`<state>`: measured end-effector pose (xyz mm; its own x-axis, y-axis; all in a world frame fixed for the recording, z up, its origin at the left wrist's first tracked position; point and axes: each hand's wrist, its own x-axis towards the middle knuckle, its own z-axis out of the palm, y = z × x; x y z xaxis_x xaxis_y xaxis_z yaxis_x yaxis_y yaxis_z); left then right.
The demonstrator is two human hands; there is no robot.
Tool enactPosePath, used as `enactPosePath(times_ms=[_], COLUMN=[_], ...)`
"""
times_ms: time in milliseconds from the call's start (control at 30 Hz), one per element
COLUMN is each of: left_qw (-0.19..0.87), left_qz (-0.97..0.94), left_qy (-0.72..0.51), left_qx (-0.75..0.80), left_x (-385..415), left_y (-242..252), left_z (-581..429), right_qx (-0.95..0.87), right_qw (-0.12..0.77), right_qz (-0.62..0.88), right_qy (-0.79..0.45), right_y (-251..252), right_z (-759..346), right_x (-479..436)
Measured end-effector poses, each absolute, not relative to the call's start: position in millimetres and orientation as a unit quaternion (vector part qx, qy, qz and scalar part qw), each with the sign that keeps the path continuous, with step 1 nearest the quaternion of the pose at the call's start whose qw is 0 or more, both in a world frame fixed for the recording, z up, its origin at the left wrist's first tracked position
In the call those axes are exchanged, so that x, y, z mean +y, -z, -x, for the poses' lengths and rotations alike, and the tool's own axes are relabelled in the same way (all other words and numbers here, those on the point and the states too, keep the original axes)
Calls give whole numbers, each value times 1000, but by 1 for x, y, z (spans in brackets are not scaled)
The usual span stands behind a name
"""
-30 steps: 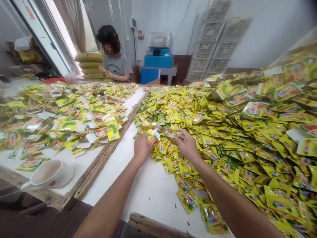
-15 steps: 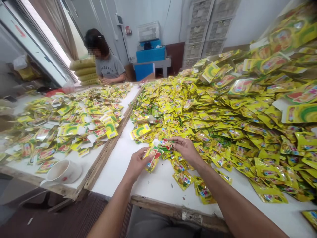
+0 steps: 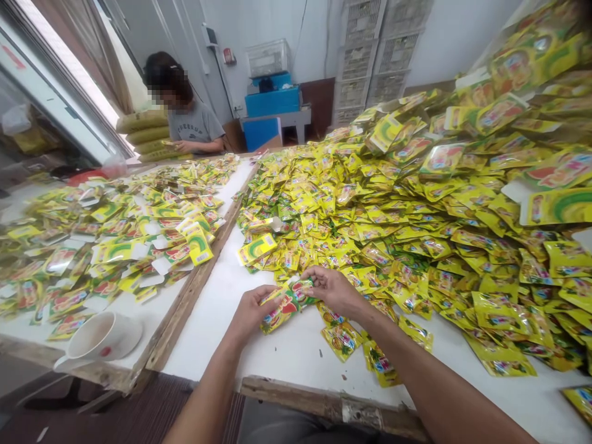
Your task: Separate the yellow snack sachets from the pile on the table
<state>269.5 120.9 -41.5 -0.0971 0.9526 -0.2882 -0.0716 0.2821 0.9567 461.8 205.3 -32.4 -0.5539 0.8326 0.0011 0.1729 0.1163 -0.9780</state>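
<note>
My left hand (image 3: 252, 311) grips a small yellow, green and red printed box (image 3: 279, 310) over the white tabletop near the front edge. At the box's upper right end, my right hand (image 3: 330, 290) pinches a small shiny packet (image 3: 303, 288), which meets the box opening. How far the packet is inside cannot be made out. Just beyond my hands lies a yellow box (image 3: 258, 249) on the edge of a large heap of yellow packets (image 3: 370, 203). Some loose packets (image 3: 342, 339) lie below my right hand.
Flattened or opened boxes (image 3: 139, 234) cover the left table. A white mug (image 3: 104, 338) stands at its front edge. A wooden strip (image 3: 198, 283) divides the tables. Across them sits a person in a grey shirt (image 3: 194, 126). Stacked crates (image 3: 358, 55) stand behind.
The whole view has shifted slightly. My right hand and the packet have come closer to the box, and less of the packet shows. The other person's hands have risen a little.
</note>
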Motion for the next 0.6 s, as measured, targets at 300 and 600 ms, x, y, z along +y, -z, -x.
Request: enactPosePath(times_ms=[300,600], left_qw=[592,545], left_qz=[-278,-217], left_qy=[-507,-560], left_qx=[561,585], left_x=[119,106], left_y=[46,46], left_z=[-263,-243], right_qx=[-797,-929], right_qw=[261,122], right_qz=[389,329], right_qy=[-381,-119], right_y=[28,19], right_z=[-445,-425], right_x=[208,248])
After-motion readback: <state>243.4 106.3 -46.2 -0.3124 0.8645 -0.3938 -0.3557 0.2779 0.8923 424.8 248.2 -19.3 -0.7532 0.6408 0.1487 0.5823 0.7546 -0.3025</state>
